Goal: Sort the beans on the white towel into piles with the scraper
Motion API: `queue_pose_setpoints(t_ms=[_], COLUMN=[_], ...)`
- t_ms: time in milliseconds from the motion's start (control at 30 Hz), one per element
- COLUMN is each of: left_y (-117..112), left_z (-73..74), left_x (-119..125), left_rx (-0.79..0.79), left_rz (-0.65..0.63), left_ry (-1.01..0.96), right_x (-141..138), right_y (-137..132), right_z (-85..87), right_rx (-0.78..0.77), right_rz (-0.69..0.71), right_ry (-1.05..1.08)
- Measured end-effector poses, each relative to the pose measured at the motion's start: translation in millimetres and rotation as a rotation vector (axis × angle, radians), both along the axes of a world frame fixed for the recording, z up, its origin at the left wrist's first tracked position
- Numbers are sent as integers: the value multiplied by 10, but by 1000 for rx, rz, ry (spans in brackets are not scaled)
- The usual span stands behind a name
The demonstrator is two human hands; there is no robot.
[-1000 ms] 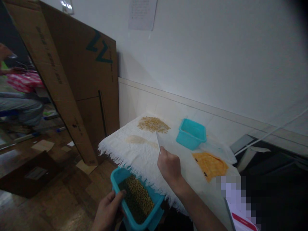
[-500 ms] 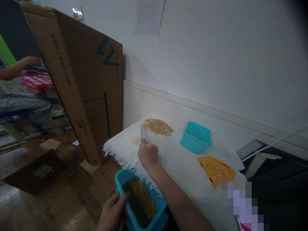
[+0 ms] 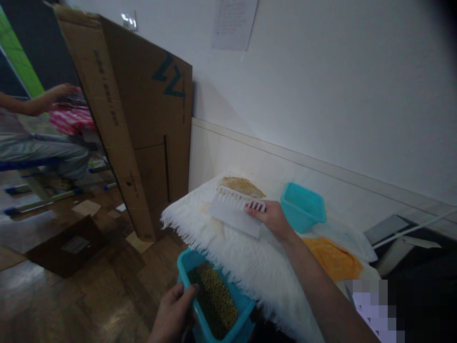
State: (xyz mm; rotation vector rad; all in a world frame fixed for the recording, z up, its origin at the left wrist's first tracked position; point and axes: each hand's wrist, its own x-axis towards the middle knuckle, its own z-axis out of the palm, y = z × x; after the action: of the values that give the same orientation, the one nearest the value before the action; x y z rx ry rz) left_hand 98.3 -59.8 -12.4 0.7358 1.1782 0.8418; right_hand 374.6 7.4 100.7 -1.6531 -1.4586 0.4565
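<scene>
My left hand [image 3: 175, 307] grips the near-left rim of a turquoise plastic bin [image 3: 183, 267], thumb over the edge. The bin is below the table edge, under the cloth's fringe. In it lie yellow beans [image 3: 216, 290] beside a darker green layer. My right hand [image 3: 273, 218] is closed round the end of a white flat plastic piece with a row of slots [image 3: 233, 214], held over the white fringed cloth [image 3: 193, 216]. Just behind this piece is a spread pile of small yellow beans [image 3: 241, 185] on the cloth. A pale smear or residue shows left of it.
A second turquoise bin [image 3: 303, 207] stands right of the pile, with an orange cloth [image 3: 335, 259] and clear plastic near it. A tall cardboard box [image 3: 146, 119] rises at left. Beyond it, another person's arm [image 3: 46, 101] reaches over red checked fabric.
My right hand has moved right and turned the white slotted piece from edge-on to broad face showing. My left hand stays on the bin rim. The view has shifted slightly left.
</scene>
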Motion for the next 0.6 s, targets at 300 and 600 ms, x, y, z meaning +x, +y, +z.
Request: queue_pose_setpoints(t_ms=[300, 600], left_y=[25, 16], left_z=[-77, -8], left_x=[-41, -48], left_rx=[-5, -15], left_rz=[-14, 5], left_ry=[9, -48], right_x=[75, 23], right_y=[279, 1078], right_z=[-266, -270], right_rx=[-293, -230], right_rz=[294, 266], right_ry=[352, 324])
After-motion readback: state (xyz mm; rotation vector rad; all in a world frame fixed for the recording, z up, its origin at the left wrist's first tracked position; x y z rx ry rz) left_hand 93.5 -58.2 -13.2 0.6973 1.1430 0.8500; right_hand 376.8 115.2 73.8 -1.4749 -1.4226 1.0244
